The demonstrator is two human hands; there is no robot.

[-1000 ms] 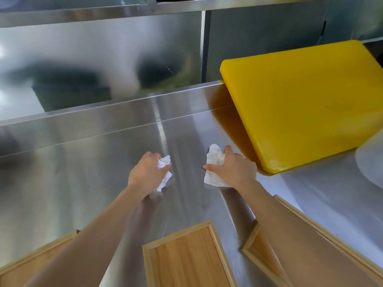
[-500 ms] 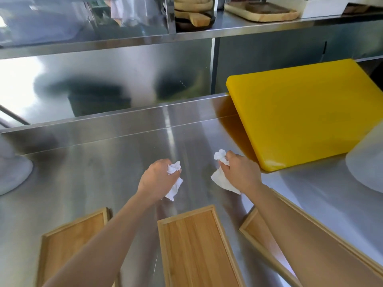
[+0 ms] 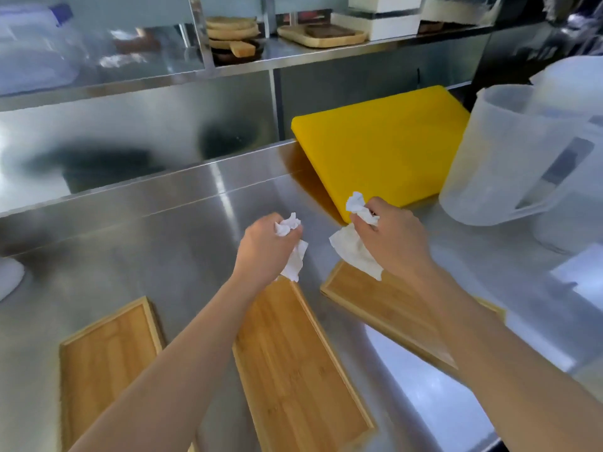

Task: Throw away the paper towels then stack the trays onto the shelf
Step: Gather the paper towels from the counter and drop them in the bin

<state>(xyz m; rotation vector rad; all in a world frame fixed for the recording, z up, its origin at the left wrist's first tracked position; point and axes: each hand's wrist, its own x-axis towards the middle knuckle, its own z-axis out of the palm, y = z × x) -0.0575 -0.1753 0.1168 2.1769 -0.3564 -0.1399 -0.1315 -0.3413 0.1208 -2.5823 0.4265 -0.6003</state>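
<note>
My left hand (image 3: 262, 251) is closed around a crumpled white paper towel (image 3: 291, 247), held above the steel counter. A second white paper towel (image 3: 355, 246) is bunched in my right hand (image 3: 393, 241), with a loose flap hanging below the fingers. Three shallow bamboo trays lie on the counter beneath my arms: the left tray (image 3: 104, 360), the middle tray (image 3: 293, 370) and the right tray (image 3: 388, 308), which my right forearm partly covers. The steel shelf (image 3: 293, 55) runs along the back above the counter.
A yellow cutting board (image 3: 381, 148) leans against the back wall at the right. Translucent plastic pitchers (image 3: 509, 158) stand at the far right. Wooden boards (image 3: 233, 34) and a wooden tray (image 3: 323, 35) sit on the shelf. A white object (image 3: 8, 277) lies at the left edge.
Both hands have lifted the paper towels off the counter and crumpled them tighter. My view has pulled back and up, so all three trays, the shelf and the pitchers now show.
</note>
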